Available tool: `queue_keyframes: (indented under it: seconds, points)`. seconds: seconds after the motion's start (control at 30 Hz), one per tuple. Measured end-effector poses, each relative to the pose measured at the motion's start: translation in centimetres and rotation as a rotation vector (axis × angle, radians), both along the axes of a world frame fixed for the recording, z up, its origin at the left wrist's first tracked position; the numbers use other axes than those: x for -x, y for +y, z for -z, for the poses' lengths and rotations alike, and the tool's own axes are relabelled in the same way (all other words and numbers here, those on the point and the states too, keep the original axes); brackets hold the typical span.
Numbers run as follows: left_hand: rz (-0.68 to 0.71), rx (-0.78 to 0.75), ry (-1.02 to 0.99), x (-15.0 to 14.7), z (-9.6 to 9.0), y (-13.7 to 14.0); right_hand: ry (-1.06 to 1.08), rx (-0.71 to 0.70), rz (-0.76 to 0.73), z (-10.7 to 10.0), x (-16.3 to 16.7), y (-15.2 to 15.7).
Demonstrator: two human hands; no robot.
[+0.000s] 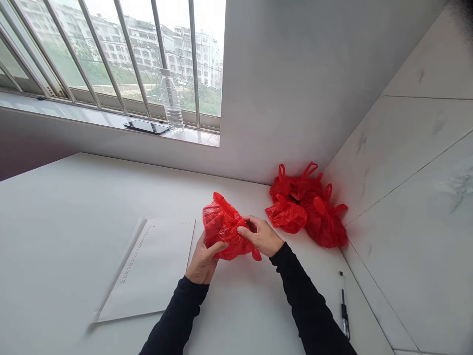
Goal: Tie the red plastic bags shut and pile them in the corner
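Between my two hands is a crumpled red plastic bag [221, 224] with its top bunched up. My left hand [204, 257] is closed around the bag's lower left side, thumb on the front. Pinched at the gathered part on the right is my right hand [261, 235], its thumb pressed against the plastic. What the bag contains is hidden. To the left of my left hand lies a sheet of white paper [155, 271] with a column of handwriting along one side.
Several more red plastic bags [325, 224] are heaped in the corner by the tiled wall. A black pen [344, 313] lies at the right, its cap end pointing away. On the windowsill are a clear water bottle [172, 106] and a dark phone [147, 126].
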State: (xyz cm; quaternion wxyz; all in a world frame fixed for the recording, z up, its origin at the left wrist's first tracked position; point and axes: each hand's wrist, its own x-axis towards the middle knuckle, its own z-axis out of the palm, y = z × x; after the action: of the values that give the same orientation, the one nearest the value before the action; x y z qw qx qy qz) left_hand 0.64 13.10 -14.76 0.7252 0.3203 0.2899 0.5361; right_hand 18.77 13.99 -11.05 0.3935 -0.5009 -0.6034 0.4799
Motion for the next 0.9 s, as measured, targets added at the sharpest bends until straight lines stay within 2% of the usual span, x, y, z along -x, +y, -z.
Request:
queue_keyframes:
  seconds: [0.17, 0.37, 0.47, 0.57, 0.67, 0.77, 0.9]
  points:
    - [-0.075, -0.063, -0.018, -0.3, -0.6, 0.1, 0.047, -0.039, -0.002, -0.9, 0.2, -0.3]
    - [-0.106, 0.042, 0.001, -0.3, 0.2, 0.4, 0.069, 0.011, -0.014, -1.0, 0.3, -0.4]
    - [-0.148, 0.028, -0.003, 0.0, 0.1, 0.5, 0.097, -0.012, -0.009, -0.8, 0.2, -0.3]
    - [-0.155, -0.022, 0.037, 0.1, 0.0, 0.6, 0.113, -0.027, -0.003, -0.7, 0.1, -0.2]
    - [-0.224, -0.075, 0.161, -0.1, 0.1, 0.5, 0.074, -0.074, 0.031, -0.9, -0.1, -0.1]
    - [-0.285, -0.192, 0.282, -0.4, 0.6, 0.2, 0.010, -0.128, 0.060, -1.4, -0.3, -0.3]
    - [-0.334, -0.359, 0.466, -0.4, 1.0, -0.1, -0.099, -0.137, 0.014, -1.8, -0.4, -0.7]
